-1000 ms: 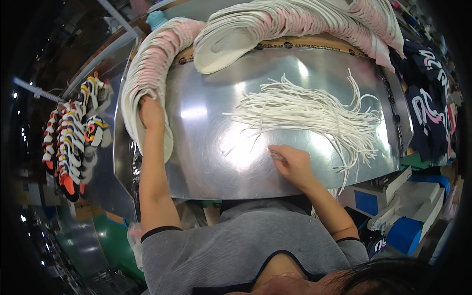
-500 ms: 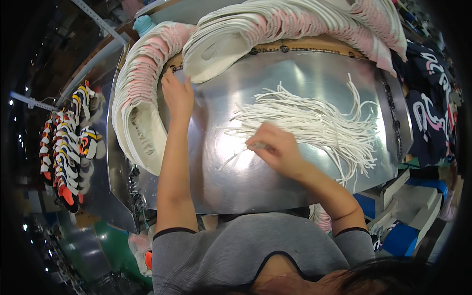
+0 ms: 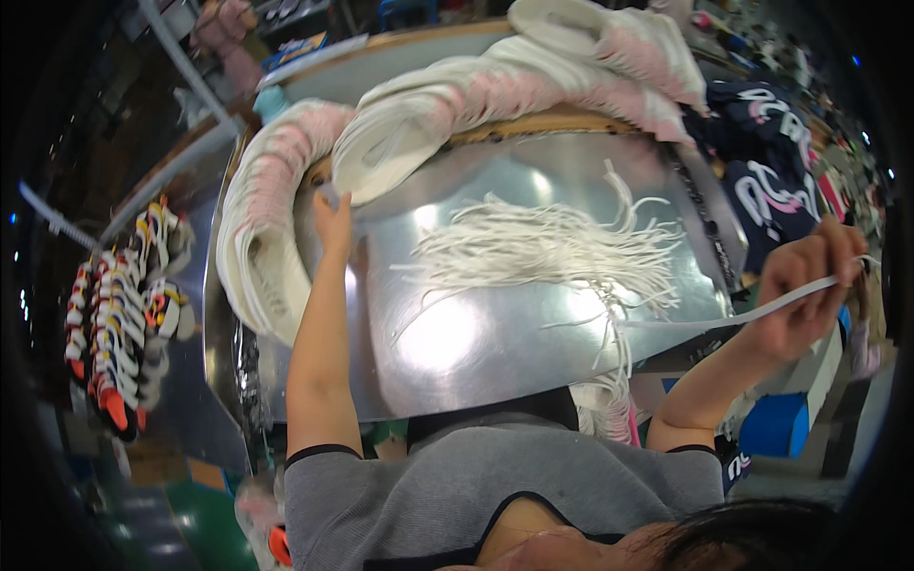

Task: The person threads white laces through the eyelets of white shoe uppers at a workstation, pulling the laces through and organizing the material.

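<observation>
- The right hand (image 3: 804, 295) pinches 1 white lace (image 3: 724, 319), drawn taut off the lace bundle (image 3: 543, 249) — pulled sideways so it slips free of the others.
- The left hand (image 3: 333, 228) reaches, fingers loosely extended, to the nearest white shoe upper (image 3: 386, 157) in the fanned row along the shiny worktop (image 3: 476, 352) — whether it grips, I cannot tell.

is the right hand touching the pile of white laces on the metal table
Apart. In the head view the right hand is raised beyond the table's edge, pinching one white lace, clear of the lace pile.
</observation>
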Demonstrator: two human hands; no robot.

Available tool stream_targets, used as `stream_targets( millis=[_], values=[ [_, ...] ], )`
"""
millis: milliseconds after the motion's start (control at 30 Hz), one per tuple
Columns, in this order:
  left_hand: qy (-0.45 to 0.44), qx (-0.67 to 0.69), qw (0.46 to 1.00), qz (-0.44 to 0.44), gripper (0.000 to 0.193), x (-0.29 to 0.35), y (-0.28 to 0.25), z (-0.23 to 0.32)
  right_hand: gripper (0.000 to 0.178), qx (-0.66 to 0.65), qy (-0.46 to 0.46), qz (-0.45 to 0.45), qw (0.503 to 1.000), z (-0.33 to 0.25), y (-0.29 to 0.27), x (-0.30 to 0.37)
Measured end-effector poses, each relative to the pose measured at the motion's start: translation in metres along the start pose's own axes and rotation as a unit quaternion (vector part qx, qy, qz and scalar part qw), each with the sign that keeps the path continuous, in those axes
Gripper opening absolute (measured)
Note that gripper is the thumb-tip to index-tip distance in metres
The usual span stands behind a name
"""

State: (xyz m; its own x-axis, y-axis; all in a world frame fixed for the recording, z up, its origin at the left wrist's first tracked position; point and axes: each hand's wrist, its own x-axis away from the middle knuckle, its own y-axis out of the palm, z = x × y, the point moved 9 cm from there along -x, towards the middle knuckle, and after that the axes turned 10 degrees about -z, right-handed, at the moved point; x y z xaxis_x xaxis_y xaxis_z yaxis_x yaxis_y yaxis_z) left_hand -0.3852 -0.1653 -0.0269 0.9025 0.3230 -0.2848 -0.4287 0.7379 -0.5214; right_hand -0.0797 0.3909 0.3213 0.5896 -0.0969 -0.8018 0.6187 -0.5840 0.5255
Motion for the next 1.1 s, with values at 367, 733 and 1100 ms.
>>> stream_targets(
  millis=[367, 733, 1100],
  values=[
    [-0.047, 0.222, 0.969, 0.093, 0.023, 0.036, -0.041, 0.018, 0.013, 0.202, 0.273, 0.287, 0.896, 0.025, -0.073, 0.199],
    [0.222, -0.082, 0.970, 0.050, 0.026, 0.162, -0.152, 0.242, 0.010, 0.067, 0.445, 0.238, 0.861, 0.156, -0.059, 0.254],
    [0.309, -0.050, 0.897, -0.313, 0.034, 0.341, 0.018, 0.260, 0.012, 0.026, 0.548, 0.228, 0.804, 0.178, -0.023, 0.275]
  ],
)
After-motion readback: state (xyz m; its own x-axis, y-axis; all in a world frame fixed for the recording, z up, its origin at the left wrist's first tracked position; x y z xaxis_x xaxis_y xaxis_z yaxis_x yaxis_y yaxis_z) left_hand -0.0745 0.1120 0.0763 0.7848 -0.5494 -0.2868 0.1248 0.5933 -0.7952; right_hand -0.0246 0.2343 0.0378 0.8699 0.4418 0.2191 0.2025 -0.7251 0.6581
